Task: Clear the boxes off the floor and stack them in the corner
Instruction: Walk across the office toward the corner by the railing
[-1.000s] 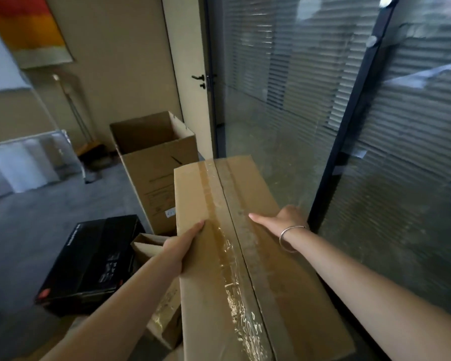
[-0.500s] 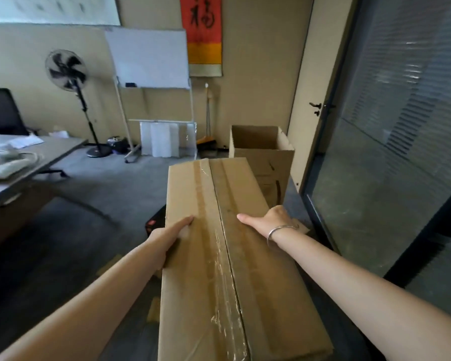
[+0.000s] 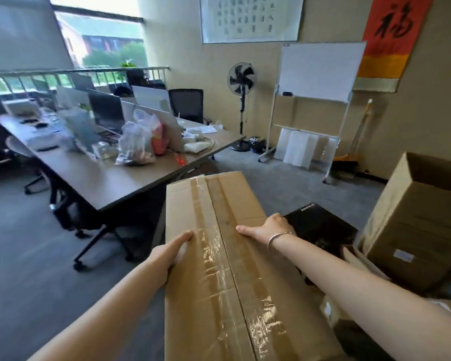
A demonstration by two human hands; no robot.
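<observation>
A long taped cardboard box [image 3: 227, 269] is carried lengthwise in front of me, off the floor. My left hand [image 3: 171, 251] grips its left edge, thumb on top and fingers hidden under the side. My right hand [image 3: 267, 227], with a silver bracelet at the wrist, grips its right edge the same way. To the right, a tall open cardboard box [image 3: 417, 222] stands on the floor. A black flat box [image 3: 320, 225] lies between it and the carried box. Part of another cardboard box [image 3: 331, 308] shows under my right forearm.
A long desk [image 3: 110, 178] with monitors, bags and clutter fills the left, with chairs [image 3: 24, 152] around it. A standing fan [image 3: 242, 82], a whiteboard on a wheeled stand [image 3: 318, 74] and a broom [image 3: 359, 131] stand along the far wall. Grey carpet [image 3: 284, 178] lies ahead.
My view has swung left, from the glass wall and door to the desks and window. Both hands keep the same grip on the long box, carried along with the turn.
</observation>
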